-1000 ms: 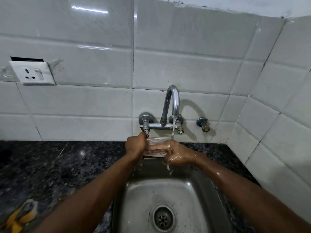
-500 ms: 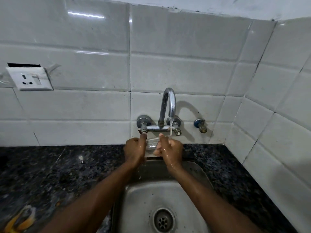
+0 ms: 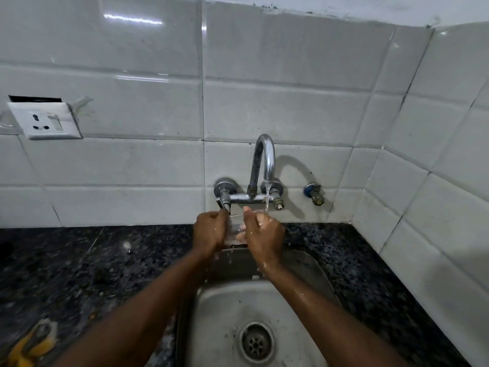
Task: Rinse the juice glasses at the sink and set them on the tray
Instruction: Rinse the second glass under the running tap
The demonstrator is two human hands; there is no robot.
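1. Head camera looks down along my two forearms to the steel sink, which is set into the dark speckled counter near its back right corner, where the two tiled walls meet
2. My left hand is above the sink's back edge, with its fingers curled round the left side of the juice glass and its back toward me
3. My right hand grips the right side of the same glass, fingers curled in and thumb sticking up beside the rim; the hand and forearm are wet and shiny
4. The juice glass is clear and hard to make out. It is held between my two hands, lifted off the sink, over the back edge and just under the tap's crossbar. I cannot tell whether it is upright or tilted
5. The tap is fixed to the back wall, and its curved spout arches toward me. A thin stream of water falls from it onto my right fingers at the glass's right side
6. The tap's left lever hangs just above my left knuckles; I cannot tell if they touch
7. The drain sits in the basin floor near the sink's front edge, with droplets scattered round it
8. A small blue-capped valve is on the wall right of the tap, and a white socket plate is above the counter's back left part
9. Something yellow, too blurred to name, lies at the counter's front left corner
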